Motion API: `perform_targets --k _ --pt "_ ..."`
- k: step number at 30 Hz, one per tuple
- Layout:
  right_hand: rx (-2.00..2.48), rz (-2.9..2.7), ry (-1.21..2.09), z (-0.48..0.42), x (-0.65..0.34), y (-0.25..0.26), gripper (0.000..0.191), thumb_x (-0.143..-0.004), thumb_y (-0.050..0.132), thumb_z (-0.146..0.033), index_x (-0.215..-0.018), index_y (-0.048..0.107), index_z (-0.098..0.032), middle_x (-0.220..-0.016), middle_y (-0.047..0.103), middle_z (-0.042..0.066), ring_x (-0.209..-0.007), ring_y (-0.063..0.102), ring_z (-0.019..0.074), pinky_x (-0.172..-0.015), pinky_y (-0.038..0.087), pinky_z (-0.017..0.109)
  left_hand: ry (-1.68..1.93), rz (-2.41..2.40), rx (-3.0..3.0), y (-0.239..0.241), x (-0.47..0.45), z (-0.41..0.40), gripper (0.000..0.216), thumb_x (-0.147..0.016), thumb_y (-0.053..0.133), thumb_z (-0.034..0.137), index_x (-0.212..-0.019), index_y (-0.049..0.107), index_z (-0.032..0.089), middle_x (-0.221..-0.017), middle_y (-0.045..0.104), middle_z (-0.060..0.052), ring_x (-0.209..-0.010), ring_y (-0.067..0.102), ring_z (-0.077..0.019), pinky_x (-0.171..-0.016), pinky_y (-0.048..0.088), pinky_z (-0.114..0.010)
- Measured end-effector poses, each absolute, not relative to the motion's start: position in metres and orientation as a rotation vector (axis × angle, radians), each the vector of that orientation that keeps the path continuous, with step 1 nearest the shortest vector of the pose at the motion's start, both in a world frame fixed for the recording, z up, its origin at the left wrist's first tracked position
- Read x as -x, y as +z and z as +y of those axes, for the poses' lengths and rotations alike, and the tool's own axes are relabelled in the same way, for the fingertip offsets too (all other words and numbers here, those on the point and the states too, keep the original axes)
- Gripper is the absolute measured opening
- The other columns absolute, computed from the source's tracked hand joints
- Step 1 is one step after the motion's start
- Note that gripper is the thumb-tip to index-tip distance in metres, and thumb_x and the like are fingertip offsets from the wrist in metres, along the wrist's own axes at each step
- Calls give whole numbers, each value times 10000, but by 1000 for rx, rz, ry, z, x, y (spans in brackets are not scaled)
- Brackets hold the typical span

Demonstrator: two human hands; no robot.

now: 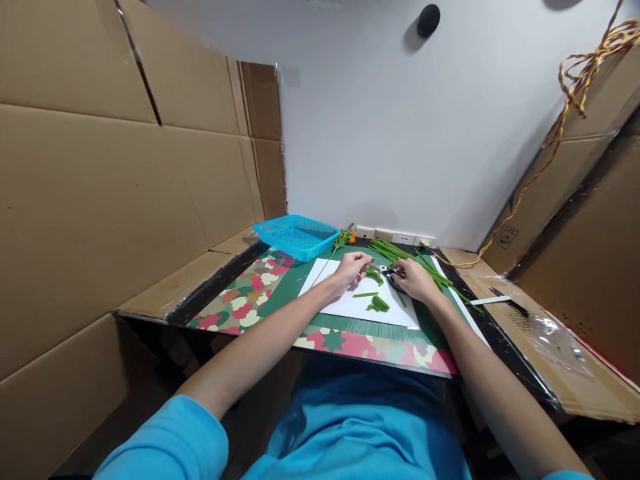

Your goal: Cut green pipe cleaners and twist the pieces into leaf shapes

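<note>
Your shirt (370,427) faces the desk (510,360)'s near edge; your right hand (417,279) wraps the scissors (384,269); your left hand (351,268) curls closed, its hold unclear; the basket (317,249) sits far left.

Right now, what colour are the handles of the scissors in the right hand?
The scissors' handles are black, showing best in the head view.

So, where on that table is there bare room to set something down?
Two patches look free: the patterned left side, between the blue basket and the left forearm, and the patterned front strip, between the white paper and the person's shirt. It's crowded around the left hand and right hand: scissors, cut green pieces, long green stems.
</note>
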State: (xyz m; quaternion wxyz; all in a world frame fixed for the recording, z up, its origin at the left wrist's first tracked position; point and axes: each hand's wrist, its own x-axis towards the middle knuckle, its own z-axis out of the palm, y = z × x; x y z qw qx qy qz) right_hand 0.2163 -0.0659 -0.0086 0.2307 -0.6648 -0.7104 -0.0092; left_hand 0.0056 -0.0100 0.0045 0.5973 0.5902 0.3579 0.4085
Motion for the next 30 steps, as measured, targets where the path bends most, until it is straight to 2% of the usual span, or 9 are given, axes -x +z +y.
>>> perform_targets --k 3,6,9,13,20,24,26,28,30 --pt "1802 -2017 35 -65 -221 -7 300 -848 587 -192 -1134 673 -161 -1014 695 95 -933 638 219 -782 426 274 929 824 -1391 3 -7 -9 223 -870 712 358 -827 602 169 -648 496 49 -392 414 -34 -341 218 -172" --pt "1730 -2079 128 -68 -227 -2 410 -788 655 -187 -1198 639 -167 -1039 689 92 -948 637 224 -801 445 278 918 812 -1411 3 -9 -9 212 -892 691 361 -866 614 166 -667 504 49 -388 425 -31 -340 220 -171" --pt "1714 -2036 236 -72 -230 2 480 -772 677 -207 -1244 596 -179 -966 690 62 -855 639 211 -735 452 278 949 786 -1503 4 -11 -10 227 -911 671 372 -867 611 158 -674 525 42 -382 447 -30 -354 261 -169" --pt "1739 -1858 334 -73 -232 1 710 -675 724 -213 -1338 470 -181 -830 679 6 -740 635 207 -613 434 268 963 674 -1722 4 -12 -13 244 -928 636 398 -894 597 160 -736 617 0 -381 491 -51 -358 313 -181" --pt "1588 -1492 316 -70 -237 4 606 -599 747 -257 -1148 489 -238 -782 689 -20 -670 643 197 -591 461 280 997 636 -1832 6 -13 -20 285 -917 631 451 -919 584 171 -774 604 10 -419 478 -43 -406 377 -188" --pt "1258 -1253 549 -67 -232 8 728 -571 852 -364 -1191 493 -232 -829 722 6 -686 667 194 -592 509 283 1082 633 -1836 11 -13 -22 335 -895 646 500 -914 605 168 -788 600 9 -442 464 -47 -416 372 -198" --pt "1168 -1147 610 -66 -225 10 740 -533 902 -436 -1143 553 -205 -807 719 16 -669 659 187 -574 508 278 1115 628 -1816 14 -13 -22 354 -889 650 516 -906 612 165 -770 595 9 -435 453 -49 -409 351 -204" --pt "1097 -1121 632 -66 -217 11 675 -545 912 -490 -1066 619 -176 -765 699 11 -633 627 160 -558 497 267 1136 620 -1792 16 -13 -23 366 -885 658 526 -906 616 164 -744 589 12 -433 449 -51 -415 346 -207" --pt "986 -1122 649 -67 -209 12 649 -614 884 -530 -1101 635 -180 -749 674 -11 -611 601 139 -565 499 266 1150 611 -1786 17 -14 -26 385 -874 673 545 -911 620 166 -735 589 12 -445 455 -54 -423 347 -207"
